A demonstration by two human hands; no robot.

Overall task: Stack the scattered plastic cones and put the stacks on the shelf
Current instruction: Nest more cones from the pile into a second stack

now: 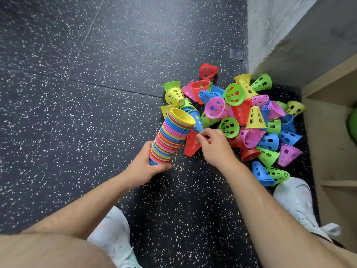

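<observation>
My left hand [147, 166] grips the lower end of a long stack of nested cones [170, 136] in pink, yellow, green and blue, tilted up to the right with a yellow cone at its open top. My right hand [214, 146] pinches a red cone [191, 145] lying on the floor right beside the stack. A pile of several loose perforated cones [251, 117] in red, blue, green, yellow and pink covers the floor beyond and to the right of my right hand.
The floor is dark speckled rubber [77, 113]. A wooden shelf unit [332, 132] stands at the right edge, against a grey concrete wall [280, 35]. My white shoes [295, 198] [114, 236] flank the spot, the right one touching cones.
</observation>
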